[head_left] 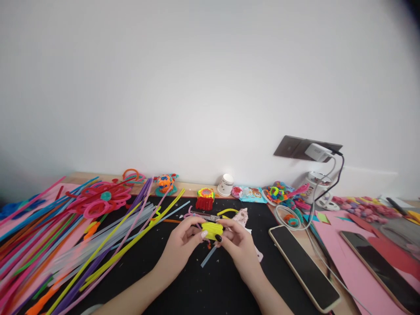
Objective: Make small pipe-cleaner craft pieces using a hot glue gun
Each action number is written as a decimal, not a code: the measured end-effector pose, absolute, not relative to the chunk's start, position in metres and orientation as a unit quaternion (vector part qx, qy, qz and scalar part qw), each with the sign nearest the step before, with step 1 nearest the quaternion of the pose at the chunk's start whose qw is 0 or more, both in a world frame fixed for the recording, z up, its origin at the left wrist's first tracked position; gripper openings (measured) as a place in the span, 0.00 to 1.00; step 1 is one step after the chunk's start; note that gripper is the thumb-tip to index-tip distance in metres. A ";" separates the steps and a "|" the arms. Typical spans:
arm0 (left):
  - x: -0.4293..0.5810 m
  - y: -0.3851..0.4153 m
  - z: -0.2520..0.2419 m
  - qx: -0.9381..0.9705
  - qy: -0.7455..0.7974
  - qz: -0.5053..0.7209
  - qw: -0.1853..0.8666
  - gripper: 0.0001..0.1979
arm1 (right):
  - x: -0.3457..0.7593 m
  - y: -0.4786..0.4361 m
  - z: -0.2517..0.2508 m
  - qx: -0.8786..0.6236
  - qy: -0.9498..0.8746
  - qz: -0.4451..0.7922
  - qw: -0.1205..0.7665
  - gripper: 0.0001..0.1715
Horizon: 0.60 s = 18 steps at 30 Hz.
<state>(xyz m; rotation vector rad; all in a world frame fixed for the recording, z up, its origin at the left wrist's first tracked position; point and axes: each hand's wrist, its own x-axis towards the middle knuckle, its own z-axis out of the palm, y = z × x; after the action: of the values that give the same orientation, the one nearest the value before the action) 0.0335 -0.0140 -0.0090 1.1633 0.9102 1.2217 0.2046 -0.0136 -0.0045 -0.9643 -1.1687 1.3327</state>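
Between my two hands is a small yellow bundle of fuzzy pipe cleaner (211,230), laid in close side-by-side rows. My left hand (185,238) pinches its left end, thumb in front and fingers behind. On the right end, my right hand (236,240) grips it the same way, a dark thumbnail showing. Just behind the bundle lie scissors (211,217) with yellow handles, partly covered by my fingers. A short pale blue strip (208,257) rests on the black mat (200,288) below my hands.
Many loose pipe cleaners (98,245) spread over the left side. Along the wall stand a red-and-yellow pipe cleaner piece (205,199), an orange-and-teal one (165,184) and a paper cup (225,184). Two phones (303,267), a white cable (310,221) and pink sheets (331,232) lie right.
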 end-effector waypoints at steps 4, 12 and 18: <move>0.033 -0.014 -0.008 0.502 0.418 0.518 0.552 0.10 | 0.205 -0.015 -0.004 -0.412 -0.512 0.544 0.521 0.16; 0.034 -0.016 -0.007 0.496 0.424 0.519 0.552 0.12 | 0.207 -0.013 -0.006 -0.439 -0.515 0.520 0.520 0.13; 0.035 -0.015 -0.007 0.514 0.394 0.529 0.548 0.11 | 0.207 -0.013 -0.005 -0.445 -0.490 0.538 0.522 0.13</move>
<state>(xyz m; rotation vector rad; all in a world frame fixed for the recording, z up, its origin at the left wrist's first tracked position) 0.0347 -0.0154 -0.0072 1.2173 0.9346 1.2543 0.2072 -0.0126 -0.0047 -1.0661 -1.1740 1.2892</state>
